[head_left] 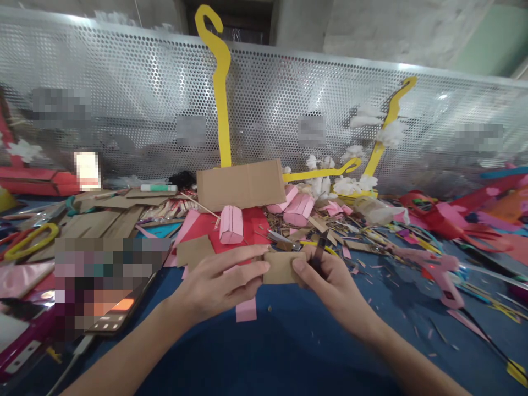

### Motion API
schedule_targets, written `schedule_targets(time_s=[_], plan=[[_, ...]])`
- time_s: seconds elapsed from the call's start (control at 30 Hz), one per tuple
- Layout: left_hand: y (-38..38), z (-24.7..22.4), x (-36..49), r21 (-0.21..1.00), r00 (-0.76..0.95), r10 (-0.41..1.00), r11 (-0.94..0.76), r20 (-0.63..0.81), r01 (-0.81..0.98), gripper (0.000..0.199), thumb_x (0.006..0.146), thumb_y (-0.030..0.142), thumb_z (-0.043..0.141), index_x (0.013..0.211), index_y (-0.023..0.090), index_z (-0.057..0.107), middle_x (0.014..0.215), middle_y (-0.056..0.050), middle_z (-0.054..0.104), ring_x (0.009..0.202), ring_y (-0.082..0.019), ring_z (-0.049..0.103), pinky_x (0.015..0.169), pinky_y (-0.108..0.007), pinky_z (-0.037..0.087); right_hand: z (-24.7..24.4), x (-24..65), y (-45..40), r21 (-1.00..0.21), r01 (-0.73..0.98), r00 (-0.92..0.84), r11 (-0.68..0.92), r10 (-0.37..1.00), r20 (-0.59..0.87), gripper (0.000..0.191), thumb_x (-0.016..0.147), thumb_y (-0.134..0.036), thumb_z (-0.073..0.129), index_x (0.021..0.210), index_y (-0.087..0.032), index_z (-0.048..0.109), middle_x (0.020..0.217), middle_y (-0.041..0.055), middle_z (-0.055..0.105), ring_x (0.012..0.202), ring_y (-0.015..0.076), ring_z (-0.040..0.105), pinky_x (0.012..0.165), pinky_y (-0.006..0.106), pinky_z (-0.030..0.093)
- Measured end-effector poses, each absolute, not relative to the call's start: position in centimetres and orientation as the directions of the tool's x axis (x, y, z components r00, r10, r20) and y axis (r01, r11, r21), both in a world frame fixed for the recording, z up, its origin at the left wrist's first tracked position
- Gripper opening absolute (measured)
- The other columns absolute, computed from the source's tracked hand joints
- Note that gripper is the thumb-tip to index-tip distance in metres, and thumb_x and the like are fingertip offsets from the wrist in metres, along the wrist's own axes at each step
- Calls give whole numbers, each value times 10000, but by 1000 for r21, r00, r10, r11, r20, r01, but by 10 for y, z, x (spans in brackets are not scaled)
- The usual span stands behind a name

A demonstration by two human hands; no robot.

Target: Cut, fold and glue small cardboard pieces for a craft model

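Observation:
Between my hands, above the blue tabletop, is a small brown piece of cardboard (282, 268). My left hand (231, 278) grips its left end with the fingers. My right hand (325, 272) pinches its right end with the thumb in front, and a dark, pen-like tool (320, 250) is also tucked in those fingers; its exact kind is unclear. Just beyond my hands stands a folded pink paper block (231, 225) on red paper (258, 220). A loose cardboard scrap (194, 252) lies close to my left fingers, and a pink strip (246, 311) lies below them.
A cardboard box (243, 184) with a tall yellow hook-shaped piece (223, 104) stands behind. At right lies a pink glue gun (439, 269) with its cord. Left are a phone (119, 308) and yellow-handled scissors (35, 242). A perforated metal panel (268, 93) closes off the back.

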State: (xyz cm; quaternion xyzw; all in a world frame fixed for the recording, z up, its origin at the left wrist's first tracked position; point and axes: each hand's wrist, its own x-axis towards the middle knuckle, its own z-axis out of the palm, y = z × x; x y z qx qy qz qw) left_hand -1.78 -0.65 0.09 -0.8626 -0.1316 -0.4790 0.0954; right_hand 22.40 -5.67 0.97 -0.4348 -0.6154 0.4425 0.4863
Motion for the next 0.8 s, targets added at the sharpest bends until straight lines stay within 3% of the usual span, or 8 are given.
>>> schedule_targets(time_s=[0.23,0.47,0.7,0.8], plan=[[-7,0,-14,102,496,233,-955,836,277,358,889,85,700,1223,195,630,1255,-97,726,1072,-176,743,963,-267,628,3,223,-51,-989,10,-132,151,980,148,414,933,-557,673,787,-207,504,635,-54,421,571,112,329,529,265,247],[-6,-7,-9,306,452,405,-910,795,279,324,894,195,724,1201,242,634,1154,-62,750,1037,-193,744,951,-321,629,10,223,-46,-917,-394,-117,-63,993,-17,510,831,-511,809,709,-220,409,606,-103,256,531,83,195,495,236,234],[-3,-14,-11,445,509,543,-840,668,311,533,887,181,701,1382,268,521,1205,-60,720,1029,-193,739,938,-325,627,9,226,-44,-922,-382,-104,-70,994,-32,454,867,-470,789,736,-215,437,615,-94,261,547,89,202,500,229,233],[-3,-17,-11,411,514,508,-861,691,299,543,902,181,681,1402,266,487,1222,-67,712,1053,-202,731,950,-345,622,7,225,-46,-943,-329,-127,-52,992,-11,441,899,-472,752,738,-216,431,609,-96,251,534,84,211,507,235,230]])
